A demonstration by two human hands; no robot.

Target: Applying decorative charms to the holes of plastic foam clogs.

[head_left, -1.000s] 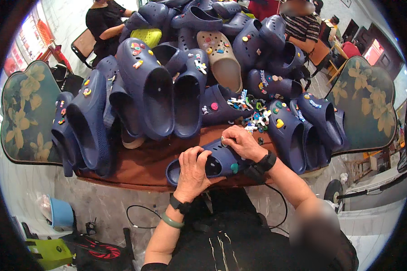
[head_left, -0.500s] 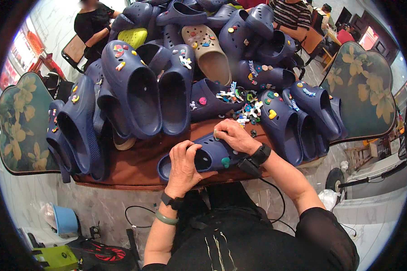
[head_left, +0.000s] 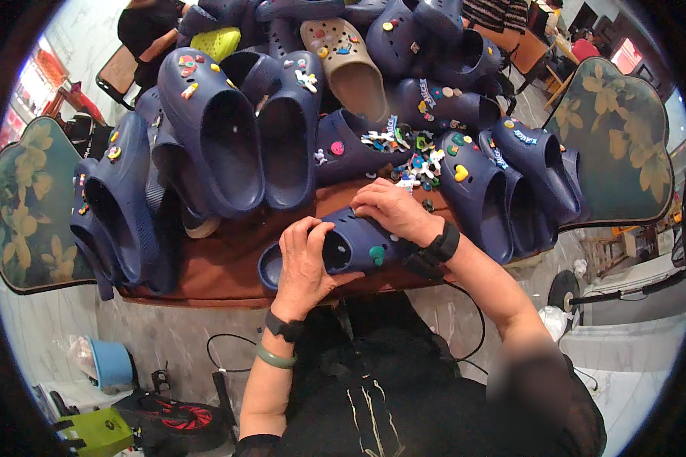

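Blue shoe (head_left: 351, 233) lies before me near the front edge of the tabletop (head_left: 240, 247), which is covered with brown cloth, and both of my hands are on it. With my left hand (head_left: 303, 266) I hold the back half: the fingers are bent over the far rim of the foot opening and the thumb lies along the near side, so they are closed around the shoe. I think I hold it so in order that it does not turn or slide under the other hand. The fingers of my right hand (head_left: 399, 213) are bent and narrow at the far side of the upper; whether they pinch some small thing, I cannot tell.

The toe points to my right and a little away from me, partly hidden under my right hand; the heel is at left. So its long axis runs mostly from left to right, with the holes upward. A green piece (head_left: 376, 255) sits on the near side. Small coloured pieces (head_left: 421, 164) lie heaped just beyond my right hand, probably for easy reach.
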